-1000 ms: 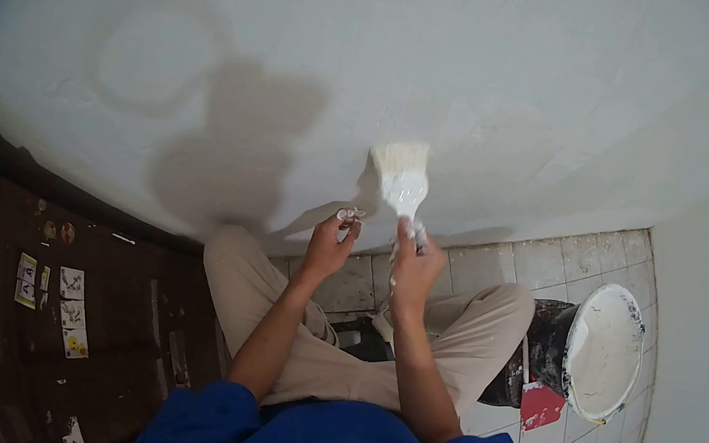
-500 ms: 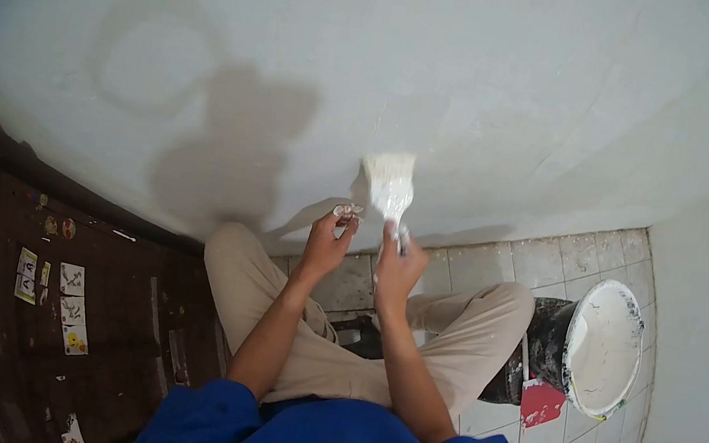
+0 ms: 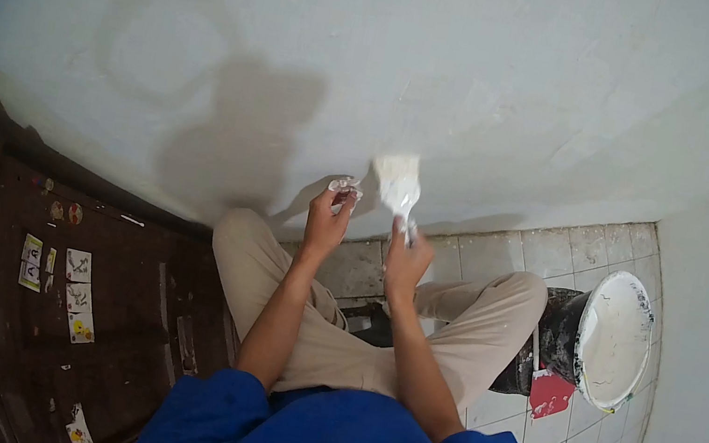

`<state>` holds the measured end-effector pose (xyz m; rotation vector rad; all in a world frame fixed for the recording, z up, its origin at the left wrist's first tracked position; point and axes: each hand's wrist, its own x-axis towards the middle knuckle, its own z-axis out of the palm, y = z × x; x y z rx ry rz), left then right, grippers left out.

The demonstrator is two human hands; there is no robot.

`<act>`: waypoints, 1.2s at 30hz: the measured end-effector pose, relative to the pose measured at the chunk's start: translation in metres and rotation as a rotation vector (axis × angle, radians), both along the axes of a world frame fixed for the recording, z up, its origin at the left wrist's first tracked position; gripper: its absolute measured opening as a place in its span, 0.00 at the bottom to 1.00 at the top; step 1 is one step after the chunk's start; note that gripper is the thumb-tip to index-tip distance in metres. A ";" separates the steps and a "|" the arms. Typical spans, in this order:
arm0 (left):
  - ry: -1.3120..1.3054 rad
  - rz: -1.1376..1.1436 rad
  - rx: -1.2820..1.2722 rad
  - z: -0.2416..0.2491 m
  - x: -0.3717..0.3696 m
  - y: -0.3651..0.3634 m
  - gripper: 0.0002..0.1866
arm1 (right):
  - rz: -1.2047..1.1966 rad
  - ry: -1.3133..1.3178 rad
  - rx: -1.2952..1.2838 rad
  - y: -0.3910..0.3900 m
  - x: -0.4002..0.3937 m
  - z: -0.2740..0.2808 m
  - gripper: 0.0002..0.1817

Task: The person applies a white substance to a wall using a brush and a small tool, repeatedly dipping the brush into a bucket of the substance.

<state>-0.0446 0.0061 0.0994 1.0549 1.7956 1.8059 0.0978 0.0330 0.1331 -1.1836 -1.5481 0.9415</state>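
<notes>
Gripping the paintbrush (image 3: 399, 184) by its handle, the right hand (image 3: 405, 261) presses its bristles against the wall (image 3: 457, 69); beside the brush, the left hand (image 3: 326, 219) pinches a small crumpled scrap (image 3: 344, 187), keeping it off the wet paint.

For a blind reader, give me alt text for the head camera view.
The right hand presses a paint-covered brush against a pale wall while the left hand pinches a small crumpled scrap. A bucket of white paint stands on the tiled floor.

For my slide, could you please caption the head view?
Right hand presses a paint-laden brush to the wall.
</notes>
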 end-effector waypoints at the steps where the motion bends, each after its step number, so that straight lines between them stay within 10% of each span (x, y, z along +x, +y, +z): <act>1: 0.011 0.011 -0.012 0.002 -0.001 -0.001 0.11 | 0.018 0.017 -0.088 -0.005 0.005 -0.001 0.14; 9: 0.067 -0.005 -0.067 0.012 0.005 -0.010 0.10 | 0.022 0.225 -0.043 0.001 0.006 0.095 0.15; 15: 0.105 0.008 -0.102 0.008 0.002 -0.005 0.11 | -0.022 -0.196 0.143 -0.001 0.013 -0.013 0.14; 22: 0.124 -0.022 -0.109 0.007 0.008 -0.009 0.10 | -0.011 0.031 0.159 -0.010 0.021 0.087 0.12; 29: 0.128 0.012 -0.118 0.012 0.007 -0.010 0.10 | 0.017 -0.390 0.132 -0.004 0.020 -0.011 0.11; 36: 0.125 -0.008 -0.099 0.012 0.007 -0.014 0.10 | 0.030 -0.168 0.173 -0.003 0.026 0.048 0.13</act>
